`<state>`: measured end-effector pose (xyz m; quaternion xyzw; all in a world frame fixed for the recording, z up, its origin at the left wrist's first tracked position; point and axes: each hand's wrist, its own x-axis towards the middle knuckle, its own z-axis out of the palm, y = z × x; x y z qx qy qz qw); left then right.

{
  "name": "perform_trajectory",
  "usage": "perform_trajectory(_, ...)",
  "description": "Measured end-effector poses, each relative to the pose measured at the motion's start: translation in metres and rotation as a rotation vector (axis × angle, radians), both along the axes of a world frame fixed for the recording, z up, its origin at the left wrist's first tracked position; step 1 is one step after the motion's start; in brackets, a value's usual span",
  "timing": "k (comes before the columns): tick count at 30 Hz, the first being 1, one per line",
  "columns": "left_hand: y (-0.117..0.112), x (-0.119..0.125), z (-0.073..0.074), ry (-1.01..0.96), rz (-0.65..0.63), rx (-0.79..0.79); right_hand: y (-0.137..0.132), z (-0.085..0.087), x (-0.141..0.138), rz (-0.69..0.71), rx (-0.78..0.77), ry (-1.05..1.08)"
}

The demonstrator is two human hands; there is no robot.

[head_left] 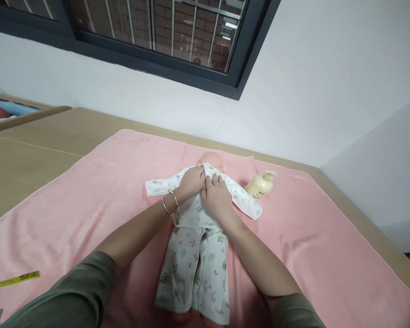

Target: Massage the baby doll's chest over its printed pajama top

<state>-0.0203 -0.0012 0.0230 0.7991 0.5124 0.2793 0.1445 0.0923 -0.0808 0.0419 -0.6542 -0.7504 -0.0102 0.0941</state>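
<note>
A baby doll (211, 159) lies on its back on a pink towel (99, 191), dressed in a white printed top (239, 198) and matching trousers (194, 269). Only the top of its head shows beyond my hands. My left hand (191, 181) rests on the doll's chest near the collar, fingers curled and pressed onto the cloth; two bangles circle that wrist. My right hand (217, 197) lies beside it on the chest, fingers bent down against the top's front. Whether either hand pinches the fabric is hidden.
A cream pump bottle (260, 184) lies on the towel right of the doll's sleeve. A yellow tape strip (13, 280) sits at the towel's near left. The towel covers a tan table (37, 146) against a white wall; a crib edge (23, 111) shows far left.
</note>
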Motion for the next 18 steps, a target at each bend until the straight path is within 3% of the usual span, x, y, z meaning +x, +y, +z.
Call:
perform_trajectory(7, -0.028, 0.022, -0.010, 0.103, 0.097, 0.094, 0.029, 0.003, 0.029, -0.028, 0.055, 0.194)
perform_trajectory(11, -0.040, 0.027, -0.014, 0.133, 0.035, 0.138, 0.042, 0.002, 0.039, -0.001, 0.064, 0.229)
perform_trajectory(14, -0.031, 0.020, -0.014, 0.113, 0.010, 0.139, 0.037, 0.005, 0.036, 0.020, 0.038, 0.163)
perform_trajectory(18, -0.004, 0.002, -0.013, 0.055, -0.009, 0.092, 0.012, 0.010, 0.016, -0.001, -0.049, 0.044)
